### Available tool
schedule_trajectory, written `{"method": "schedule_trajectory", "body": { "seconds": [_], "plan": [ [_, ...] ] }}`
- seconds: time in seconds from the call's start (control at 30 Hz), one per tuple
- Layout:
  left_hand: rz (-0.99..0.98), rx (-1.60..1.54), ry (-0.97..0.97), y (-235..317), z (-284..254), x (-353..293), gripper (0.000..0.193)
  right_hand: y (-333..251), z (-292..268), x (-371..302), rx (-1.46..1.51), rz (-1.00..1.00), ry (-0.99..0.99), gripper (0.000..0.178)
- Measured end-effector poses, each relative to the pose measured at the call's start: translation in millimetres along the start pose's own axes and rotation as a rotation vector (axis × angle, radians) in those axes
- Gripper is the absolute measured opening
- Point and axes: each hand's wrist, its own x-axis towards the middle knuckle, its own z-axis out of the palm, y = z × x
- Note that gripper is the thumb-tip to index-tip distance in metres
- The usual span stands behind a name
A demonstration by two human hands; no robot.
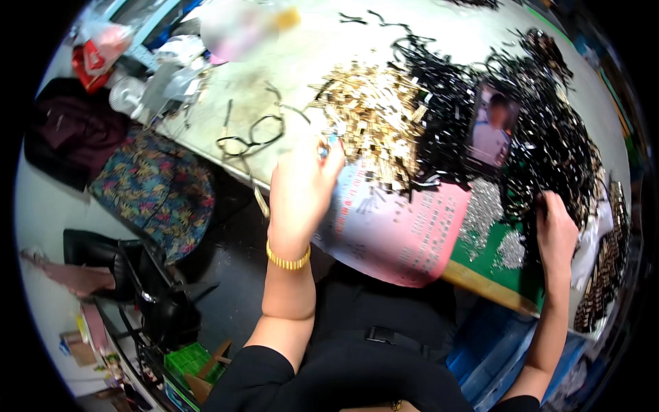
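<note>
My left hand (305, 182), with a gold band at its wrist, is raised by the near side of a heap of small gold-coloured pieces (374, 113). Its fingers are pinched together, and a small blue bit shows at the tips; what they hold is too blurred to name. To the right, my right hand (556, 230) has its fingers closed at the near edge of a large heap of shiny black strips (446, 117), apparently gripping a strip. Between the hands lie a pink printed sheet (419, 237) under the gold pieces and small silver bits (482, 213) on a green mat (491, 271).
A phone (493, 127) rests among the black strips. Black-framed glasses (250, 135) lie on the table (199, 113) at left. A small white fan (128, 95) and plastic bags stand at its left end. A chair with a patterned cloth (158, 189) is beside it.
</note>
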Motion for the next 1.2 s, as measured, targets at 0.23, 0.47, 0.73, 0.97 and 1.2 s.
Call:
{"method": "schedule_trajectory", "body": {
  "seconds": [0.23, 0.47, 0.73, 0.97, 1.2],
  "plan": [
    [0.562, 0.586, 0.635, -102.3, -5.9, 74.2, 0.028, -13.3, -56.9, -19.8, 0.194, 0.151, 0.14, 0.017],
    [0.684, 0.473, 0.55, -68.6, 20.3, 64.7, 0.03, -12.7, -76.3, -95.6, 0.674, 0.394, 0.071, 0.009],
    [0.182, 0.334, 0.639, -72.8, -9.4, 52.6, 0.029, -32.6, -51.0, -126.7, 0.941, 0.626, -0.121, 0.006],
    [0.516, 0.408, 0.5, -142.3, -19.2, 115.7, 0.033, -42.3, -59.2, -130.3, 1.116, 0.731, -0.111, 0.01],
    [0.558, 0.5, 0.457, -112.6, -8.9, 111.5, 0.036, -41.4, -51.2, -144.7, 1.233, 0.727, -0.136, 0.011]
  ]
}}
